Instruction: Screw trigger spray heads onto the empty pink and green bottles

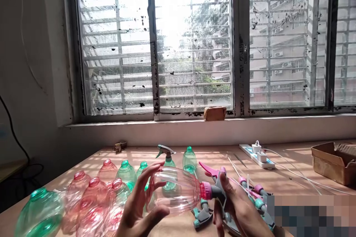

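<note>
A clear pink plastic bottle [176,189] is held tilted on its side above the table, its neck pointing right. My left hand [143,202] curves round the bottle's base, thumb below and fingers above. My right hand [236,203] grips a grey and pink trigger spray head [221,187], whose pink collar [206,190] sits at the bottle's neck. How far the collar is threaded I cannot tell. Below and beside my right hand lie several loose spray heads [204,214], grey with pink or green parts.
Several open pink bottles [94,200] and green bottles [40,211] stand on the left. Behind are a green spray bottle [168,163] with its head on and an open green bottle [189,159]. A power strip [257,156] and a cardboard box [333,164] are at right.
</note>
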The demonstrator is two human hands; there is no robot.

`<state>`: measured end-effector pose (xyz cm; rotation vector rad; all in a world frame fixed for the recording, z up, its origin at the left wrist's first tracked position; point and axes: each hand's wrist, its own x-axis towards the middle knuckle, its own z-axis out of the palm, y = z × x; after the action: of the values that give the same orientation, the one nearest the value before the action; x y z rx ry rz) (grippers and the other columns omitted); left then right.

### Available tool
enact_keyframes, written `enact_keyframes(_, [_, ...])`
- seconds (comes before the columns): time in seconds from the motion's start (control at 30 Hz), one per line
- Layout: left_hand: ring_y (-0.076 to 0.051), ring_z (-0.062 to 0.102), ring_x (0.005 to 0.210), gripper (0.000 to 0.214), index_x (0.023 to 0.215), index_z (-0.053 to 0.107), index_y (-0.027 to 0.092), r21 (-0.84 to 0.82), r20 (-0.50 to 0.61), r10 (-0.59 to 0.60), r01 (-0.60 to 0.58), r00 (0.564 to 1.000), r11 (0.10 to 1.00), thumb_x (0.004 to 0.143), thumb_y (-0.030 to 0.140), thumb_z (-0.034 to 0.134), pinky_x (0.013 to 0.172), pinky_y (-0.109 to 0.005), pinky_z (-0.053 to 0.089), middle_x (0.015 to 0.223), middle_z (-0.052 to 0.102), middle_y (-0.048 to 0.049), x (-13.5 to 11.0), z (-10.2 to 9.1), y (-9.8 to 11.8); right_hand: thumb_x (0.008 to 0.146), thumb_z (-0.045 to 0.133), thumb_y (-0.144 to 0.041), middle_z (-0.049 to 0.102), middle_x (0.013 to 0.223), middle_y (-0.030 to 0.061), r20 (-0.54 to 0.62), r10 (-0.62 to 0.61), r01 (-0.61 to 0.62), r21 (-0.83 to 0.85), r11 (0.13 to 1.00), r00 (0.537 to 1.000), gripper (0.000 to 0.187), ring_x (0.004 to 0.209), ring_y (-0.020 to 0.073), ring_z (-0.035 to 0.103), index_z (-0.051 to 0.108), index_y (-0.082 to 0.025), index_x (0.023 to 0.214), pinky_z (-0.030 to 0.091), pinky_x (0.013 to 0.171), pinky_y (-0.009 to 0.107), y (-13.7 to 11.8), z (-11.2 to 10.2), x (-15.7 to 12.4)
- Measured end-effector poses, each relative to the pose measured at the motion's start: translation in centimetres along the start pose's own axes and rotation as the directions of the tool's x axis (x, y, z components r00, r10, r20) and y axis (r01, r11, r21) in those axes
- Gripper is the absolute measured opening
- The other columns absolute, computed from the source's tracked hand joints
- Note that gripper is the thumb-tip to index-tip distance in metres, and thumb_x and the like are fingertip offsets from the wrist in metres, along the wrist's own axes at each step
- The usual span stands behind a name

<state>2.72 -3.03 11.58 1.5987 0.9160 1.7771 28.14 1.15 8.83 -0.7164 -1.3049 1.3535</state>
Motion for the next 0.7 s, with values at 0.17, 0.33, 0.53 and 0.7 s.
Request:
enact_keyframes(0.17, [-0.026,0.078,0.109,0.071,0.144,0.063,0.036,-0.010,-0.150,-0.085,0.085,0.985,0.996,0.083,0.065,0.085,0.092,-0.031,0.066,0.159,0.061,-0.0061,0.5,-0.6,0.0,0.095,0.072,-0.070,0.062,0.160,0.0177,0.029,-0.547,0.483,-0.509,0.712,0.837,0.082,0.128,0.0364,0.073,0.046,-0.032,0.164,0.066,0.098,0.046,-0.4,-3.1,0.8])
enact_keyframes(0.33, [-0.027,0.075,0.119,0.065,0.140,0.068,0.037,0.009,-0.110,-0.117,0.118,0.987,0.993,0.083,0.064,0.085,0.097,-0.030,0.064,0.155,0.066,-0.0050,0.7,-0.6,0.1,0.095,0.085,-0.035,0.082,0.135,0.0065,0.352,-0.703,0.730,-0.591,0.344,0.617,0.048,0.127,0.0325,0.075,0.071,-0.038,0.141,0.060,0.108,0.040,-1.0,-3.9,0.6])
enact_keyframes(0.53, [-0.034,0.070,0.131,0.067,0.136,0.076,0.041,-0.008,0.000,-0.013,0.013,1.000,1.000,0.074,0.063,0.093,0.102,-0.034,0.064,0.153,0.070,-0.0039,-0.2,-0.5,0.3,0.097,0.067,-0.073,0.062,0.059,-0.0046,-0.066,-0.039,0.032,-0.099,0.995,0.997,0.060,0.045,0.0159,0.064,0.075,-0.019,0.123,0.052,0.045,0.024,0.9,-0.8,1.0])
enact_keyframes(0.7, [-0.030,0.077,0.117,0.065,0.135,0.074,0.040,-0.034,-0.103,-0.043,0.040,0.994,0.999,0.078,0.067,0.088,0.094,-0.032,0.066,0.150,0.071,-0.0031,0.0,-0.3,0.5,0.103,0.067,-0.056,0.079,0.123,0.0109,0.019,-0.428,0.406,-0.355,0.842,0.903,0.053,0.094,0.0273,0.082,0.062,-0.032,0.150,0.068,0.072,0.033,0.9,-2.7,1.2])
